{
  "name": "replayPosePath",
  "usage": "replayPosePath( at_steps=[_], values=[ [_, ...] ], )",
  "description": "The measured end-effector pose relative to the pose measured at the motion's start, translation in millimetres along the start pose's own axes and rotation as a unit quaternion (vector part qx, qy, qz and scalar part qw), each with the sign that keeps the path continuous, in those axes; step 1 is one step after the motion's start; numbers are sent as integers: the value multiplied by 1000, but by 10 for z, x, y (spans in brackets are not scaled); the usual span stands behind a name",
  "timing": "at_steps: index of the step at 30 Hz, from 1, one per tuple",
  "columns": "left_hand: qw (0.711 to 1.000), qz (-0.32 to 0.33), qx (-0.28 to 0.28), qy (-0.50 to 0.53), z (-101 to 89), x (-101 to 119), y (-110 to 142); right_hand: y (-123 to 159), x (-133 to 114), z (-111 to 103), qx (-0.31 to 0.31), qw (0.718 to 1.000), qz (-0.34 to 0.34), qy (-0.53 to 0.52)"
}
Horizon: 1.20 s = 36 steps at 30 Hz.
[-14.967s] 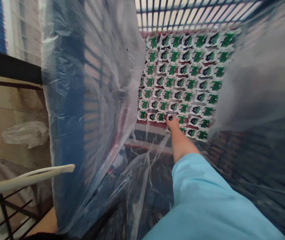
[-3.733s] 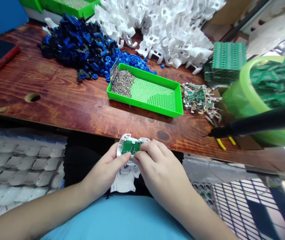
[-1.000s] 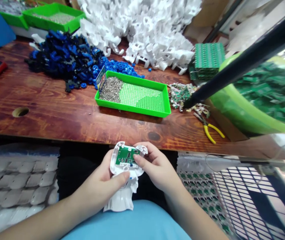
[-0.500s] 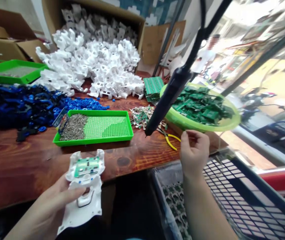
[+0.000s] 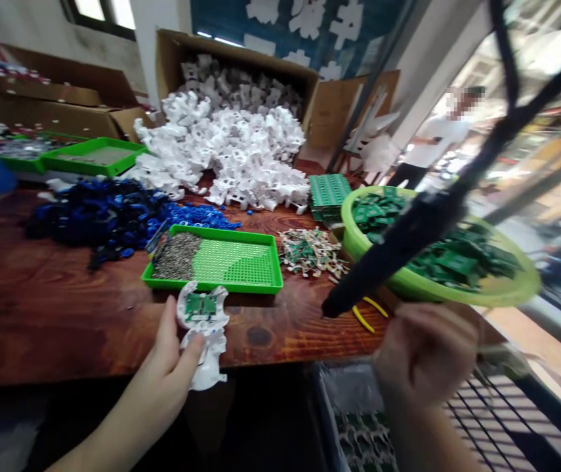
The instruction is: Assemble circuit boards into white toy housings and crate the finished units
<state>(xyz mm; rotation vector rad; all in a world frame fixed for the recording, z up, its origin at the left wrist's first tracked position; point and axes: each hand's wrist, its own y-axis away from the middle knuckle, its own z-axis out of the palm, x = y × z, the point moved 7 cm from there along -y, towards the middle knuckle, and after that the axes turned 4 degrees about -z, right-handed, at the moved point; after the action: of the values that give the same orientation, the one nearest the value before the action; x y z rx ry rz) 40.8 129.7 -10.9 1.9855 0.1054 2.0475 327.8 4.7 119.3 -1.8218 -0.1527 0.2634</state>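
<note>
My left hand (image 5: 166, 373) is closed on a white plastic shell (image 5: 206, 357) with a small green circuit board (image 5: 200, 305) seated in its upper end, held at the wooden table's (image 5: 63, 308) front edge. My right hand (image 5: 428, 354) is raised to the right, smeared by motion, just under the tip of a black hanging tool (image 5: 398, 242). I cannot tell whether it touches the tool.
A green tray (image 5: 211, 286) holds screws (image 5: 174, 249). Behind it lie blue parts (image 5: 103, 216) and a pile of white shells (image 5: 231, 154). On the right are a green basin (image 5: 506, 292) of boards, stacked boards (image 5: 328, 193), board scraps (image 5: 310, 252), yellow pliers (image 5: 366, 314) and a wire basket (image 5: 521, 419). A person (image 5: 432, 144) stands far back.
My right hand left the shell and rose to the right under the black tool. My left hand keeps the shell and has lifted it toward the tray. My view tilted up.
</note>
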Motion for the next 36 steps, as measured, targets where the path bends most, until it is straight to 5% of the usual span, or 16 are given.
replayPosePath(
  at_steps=[3, 7, 11, 14, 17, 21, 23, 30, 36],
  values=[
    [993, 23, -10, -113, 38, 135, 61, 397, -586, 369, -131, 977, -93, -140],
    [975, 75, -4, -210, -9, 135, -18, 676, -951, 946, -294, 929, -21, -224],
    [969, 108, 11, -224, -82, 12, -42, 706, -1100, 1290, -379, 897, 10, -229],
    [956, 146, 36, -250, -206, 95, -14, 702, -1105, 1356, -388, 895, 8, -220],
    [932, 183, 91, -299, -546, 405, -97, 733, -1054, 1352, -375, 899, 21, -226],
    [855, 222, 180, -432, -1136, 955, -484, 768, -970, 1306, -332, 914, 42, -230],
    [809, 232, 162, -515, -1254, 1103, -772, 780, -959, 1298, -321, 918, 42, -229],
    [679, 219, 85, -695, -1119, 1030, -1370, 787, -961, 1298, -301, 928, 43, -216],
    [636, 220, 88, -734, -1054, 977, -1428, 765, -977, 1268, -297, 929, 43, -218]
  ],
)
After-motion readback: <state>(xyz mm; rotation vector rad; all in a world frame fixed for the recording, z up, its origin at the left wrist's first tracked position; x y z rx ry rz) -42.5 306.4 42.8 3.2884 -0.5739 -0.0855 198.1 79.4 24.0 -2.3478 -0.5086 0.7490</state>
